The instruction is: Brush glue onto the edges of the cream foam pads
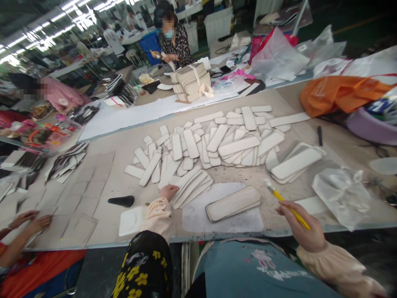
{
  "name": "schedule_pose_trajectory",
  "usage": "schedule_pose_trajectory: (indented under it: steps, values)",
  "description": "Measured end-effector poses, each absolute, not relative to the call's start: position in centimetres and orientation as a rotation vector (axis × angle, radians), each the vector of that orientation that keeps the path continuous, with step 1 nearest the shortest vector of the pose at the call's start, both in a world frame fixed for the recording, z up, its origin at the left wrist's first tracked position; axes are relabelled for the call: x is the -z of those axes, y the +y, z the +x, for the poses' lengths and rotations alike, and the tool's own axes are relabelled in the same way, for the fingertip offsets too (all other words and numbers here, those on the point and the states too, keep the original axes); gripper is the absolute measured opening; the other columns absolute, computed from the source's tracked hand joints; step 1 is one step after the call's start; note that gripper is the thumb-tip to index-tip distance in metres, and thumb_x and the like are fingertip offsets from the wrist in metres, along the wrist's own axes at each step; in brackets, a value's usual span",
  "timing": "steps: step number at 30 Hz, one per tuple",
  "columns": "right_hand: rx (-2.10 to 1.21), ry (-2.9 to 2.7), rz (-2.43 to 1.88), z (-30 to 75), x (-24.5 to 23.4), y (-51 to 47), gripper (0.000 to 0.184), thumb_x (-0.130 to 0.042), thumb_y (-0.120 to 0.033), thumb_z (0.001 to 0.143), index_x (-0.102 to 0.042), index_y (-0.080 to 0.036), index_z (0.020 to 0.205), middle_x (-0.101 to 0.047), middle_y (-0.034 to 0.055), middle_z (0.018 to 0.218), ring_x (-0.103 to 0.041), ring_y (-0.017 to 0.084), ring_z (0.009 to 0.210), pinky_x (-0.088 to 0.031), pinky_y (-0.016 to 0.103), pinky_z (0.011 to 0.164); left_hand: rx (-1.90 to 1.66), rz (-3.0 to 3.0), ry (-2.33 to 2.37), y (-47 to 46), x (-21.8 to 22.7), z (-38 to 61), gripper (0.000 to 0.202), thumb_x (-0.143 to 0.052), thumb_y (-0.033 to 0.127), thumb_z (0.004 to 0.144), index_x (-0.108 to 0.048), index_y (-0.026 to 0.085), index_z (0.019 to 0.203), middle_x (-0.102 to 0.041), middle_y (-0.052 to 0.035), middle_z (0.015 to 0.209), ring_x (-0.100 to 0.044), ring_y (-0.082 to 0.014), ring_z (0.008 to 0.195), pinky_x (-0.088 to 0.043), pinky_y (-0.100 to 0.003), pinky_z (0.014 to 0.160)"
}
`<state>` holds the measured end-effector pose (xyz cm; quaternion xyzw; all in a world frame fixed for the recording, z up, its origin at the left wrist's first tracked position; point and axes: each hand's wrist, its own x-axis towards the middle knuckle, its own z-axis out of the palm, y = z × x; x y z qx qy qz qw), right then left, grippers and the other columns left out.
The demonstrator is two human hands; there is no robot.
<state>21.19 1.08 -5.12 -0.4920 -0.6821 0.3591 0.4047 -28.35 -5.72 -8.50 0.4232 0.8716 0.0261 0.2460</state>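
Note:
My right hand (pixel 305 229) is closed around a yellow-handled brush (pixel 293 210), its pale bristle end pointing up and left above the table. The fingers of my left hand (pixel 169 192) are closed at the near-left edge of a fanned stack of white rounded strips (pixel 192 185); their tips are partly hidden. Between my hands, a short stack of similar strips (pixel 234 203) lies on a white sheet (pixel 192 217). Beyond them spreads a large heap of loose white strips (pixel 201 142). Another stack of strips (pixel 297 162) sits farther right.
A black tapered object (pixel 121 201) and a white block (pixel 132 221) lie left of my left hand. A plastic bag (pixel 341 194), an orange bag (pixel 344 94) and a purple basin (pixel 369 124) are at right. A co-worker's hands (pixel 39 221) handle flat pieces at left.

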Motion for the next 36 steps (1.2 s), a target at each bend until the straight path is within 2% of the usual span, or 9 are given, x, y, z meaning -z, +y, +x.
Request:
schedule_pose_trajectory:
  steps: [4,7,12,15,18,21,27,32,36]
  values:
    - [-0.912,-1.724,-1.251,21.3,5.6,1.3,0.020,-0.056,-0.030,0.084,-0.061,-0.022,0.101,-0.065,0.0030,0.081,-0.065,0.016,0.070,-0.055,0.026,0.068,-0.076,1.176,2.407,-5.7,8.5,-27.8,0.022,-0.053,0.033,0.086,-0.062,0.014,0.094,-0.064,-0.0052,0.097,-0.060,-0.0162,0.088,-0.048,-0.036,0.081]
    - [-0.929,-1.715,-1.239,21.4,5.8,1.4,0.020,-0.056,-0.029,0.084,-0.061,-0.023,0.102,-0.065,0.0034,0.083,-0.065,0.016,0.071,-0.054,0.027,0.068,-0.114,1.241,2.462,-5.1,8.2,-27.1,0.011,-0.053,0.020,0.082,-0.063,0.015,0.080,-0.066,-0.0074,0.092,-0.060,-0.0193,0.090,-0.045,-0.033,0.081]
    - [-0.952,-1.659,-1.221,21.4,5.3,1.6,0.023,-0.056,-0.029,0.085,-0.059,-0.022,0.107,-0.066,0.0053,0.089,-0.065,0.019,0.078,-0.054,0.033,0.074,-0.312,1.399,2.568,-4.7,4.7,-26.3,0.016,-0.047,0.015,0.078,-0.059,0.017,0.090,-0.056,-0.0106,0.122,-0.056,-0.0204,0.104,-0.043,-0.031,0.087]
    - [-0.980,-1.592,-1.211,21.0,4.7,1.8,0.023,-0.054,-0.031,0.086,-0.058,-0.022,0.107,-0.066,0.0074,0.095,-0.065,0.021,0.084,-0.053,0.037,0.078,-0.525,1.524,2.484,-5.4,0.7,-25.0,0.018,-0.047,0.021,0.079,-0.057,0.020,0.093,-0.062,-0.0066,0.115,-0.061,-0.0173,0.090,-0.047,-0.027,0.074]
    - [-1.046,-1.498,-1.162,20.1,4.2,2.3,0.019,-0.054,-0.031,0.086,-0.056,-0.022,0.102,-0.064,0.0092,0.107,-0.063,0.022,0.093,-0.052,0.041,0.084,-0.674,1.634,2.168,-6.1,-3.3,-21.9,0.011,-0.046,0.025,0.080,-0.055,0.020,0.083,-0.064,-0.0053,0.110,-0.060,-0.0122,0.071,-0.045,-0.021,0.058]
    - [-1.217,-1.411,-1.028,18.7,3.7,2.7,0.018,-0.056,-0.030,0.085,-0.048,-0.025,0.100,-0.057,0.0095,0.121,-0.059,0.023,0.105,-0.048,0.045,0.091,-0.652,1.722,1.816,-6.6,-5.7,-17.3,0.010,-0.046,0.023,0.081,-0.053,0.019,0.075,-0.067,-0.0055,0.102,-0.060,-0.0113,0.069,-0.044,-0.020,0.058]
    - [-1.546,-1.319,-0.912,17.0,3.6,2.6,0.027,-0.060,-0.029,0.083,-0.038,-0.029,0.098,-0.052,0.0081,0.128,-0.060,0.022,0.104,-0.050,0.044,0.087,-0.601,1.639,1.375,-7.1,-4.0,-9.5,0.011,-0.044,0.015,0.081,-0.050,0.018,0.073,-0.067,-0.0060,0.101,-0.060,-0.0122,0.079,-0.044,-0.022,0.069]
    - [-1.529,-1.336,-1.060,18.5,5.0,1.6,0.029,-0.063,-0.029,0.081,-0.037,-0.028,0.095,-0.053,0.0068,0.126,-0.051,0.021,0.117,-0.046,0.041,0.093,-0.647,1.496,1.260,-8.4,-1.5,-7.4,0.010,-0.045,0.015,0.081,-0.048,0.018,0.072,-0.067,-0.0065,0.094,-0.060,-0.0136,0.080,-0.044,-0.023,0.070]
    - [-1.648,-1.300,-1.068,19.1,5.4,1.1,0.031,-0.062,-0.031,0.081,-0.035,-0.028,0.094,-0.052,0.0071,0.127,-0.061,0.019,0.102,-0.050,0.040,0.087,-0.638,1.402,1.174,-9.1,-1.2,-6.9,0.008,-0.046,0.015,0.079,-0.047,0.018,0.072,-0.067,-0.0080,0.099,-0.060,-0.0141,0.080,-0.043,-0.023,0.069]
